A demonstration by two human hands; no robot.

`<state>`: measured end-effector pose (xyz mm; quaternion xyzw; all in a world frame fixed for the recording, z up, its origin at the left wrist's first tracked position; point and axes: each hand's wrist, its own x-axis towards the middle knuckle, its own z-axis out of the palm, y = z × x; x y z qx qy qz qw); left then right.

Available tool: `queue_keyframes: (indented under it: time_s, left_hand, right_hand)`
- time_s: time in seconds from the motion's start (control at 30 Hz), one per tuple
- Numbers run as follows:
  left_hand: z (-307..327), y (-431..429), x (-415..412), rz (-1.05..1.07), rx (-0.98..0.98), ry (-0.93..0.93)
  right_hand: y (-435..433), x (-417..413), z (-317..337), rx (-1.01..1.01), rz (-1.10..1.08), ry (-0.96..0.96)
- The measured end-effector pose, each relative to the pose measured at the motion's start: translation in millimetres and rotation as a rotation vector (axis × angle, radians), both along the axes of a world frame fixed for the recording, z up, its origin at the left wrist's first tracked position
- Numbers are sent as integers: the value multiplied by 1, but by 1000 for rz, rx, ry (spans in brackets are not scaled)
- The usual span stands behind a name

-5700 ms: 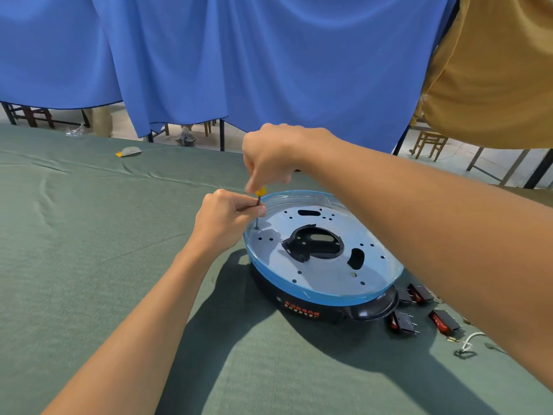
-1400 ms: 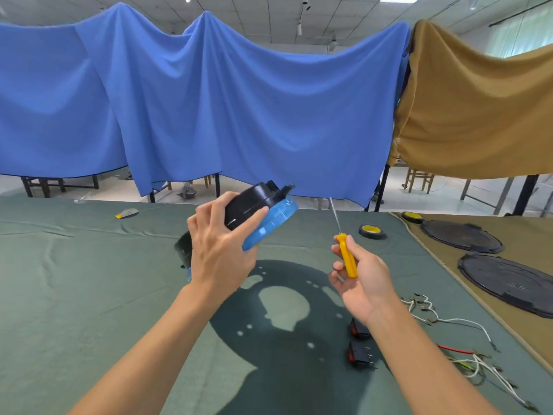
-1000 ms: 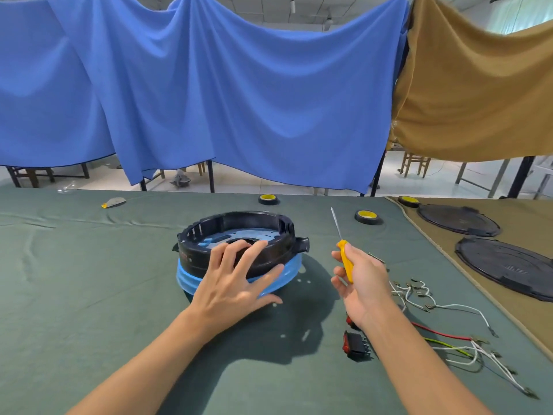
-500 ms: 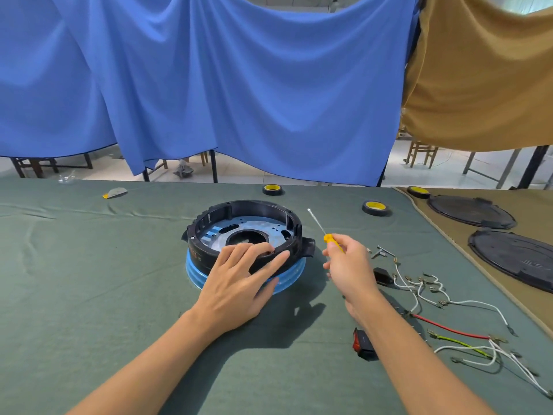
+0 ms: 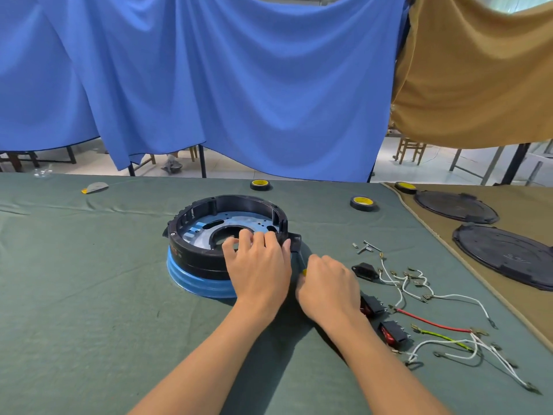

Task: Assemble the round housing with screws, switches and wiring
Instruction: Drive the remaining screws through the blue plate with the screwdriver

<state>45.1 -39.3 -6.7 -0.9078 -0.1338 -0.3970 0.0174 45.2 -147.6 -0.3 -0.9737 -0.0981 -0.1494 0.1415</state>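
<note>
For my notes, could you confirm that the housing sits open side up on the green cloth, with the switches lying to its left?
Not quite: the head view shows the switches lying to the right of the housing, beside the wires. The rest holds: the housing sits open side up on the green cloth.

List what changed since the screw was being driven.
The left hand lifted the round black housing with blue base, flipped it open side up and now grips its near rim. The right hand brought the yellow-handled screwdriver down beside the housing. The black rocker switches and loose wires remain on the green cloth.
</note>
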Motion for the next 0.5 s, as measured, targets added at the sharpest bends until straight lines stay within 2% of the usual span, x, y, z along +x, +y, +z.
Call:
queue_keyframes:
  time_s: [0.2,0.3,0.4,0.5]
  left_hand:
    - [-11,25,1,-140,71,-160]
    - [-14,40,-1,-203,86,-261]
    - [-15,54,-4,-263,37,-340]
    - [-12,56,-10,-292,-25,-310]
  right_hand:
    - [-4,6,-3,-1,19,-26]
    - [-10,14,6,74,7,4]
    - [-23,33,21,174,-8,66]
    - [-40,61,32,182,-18,139]
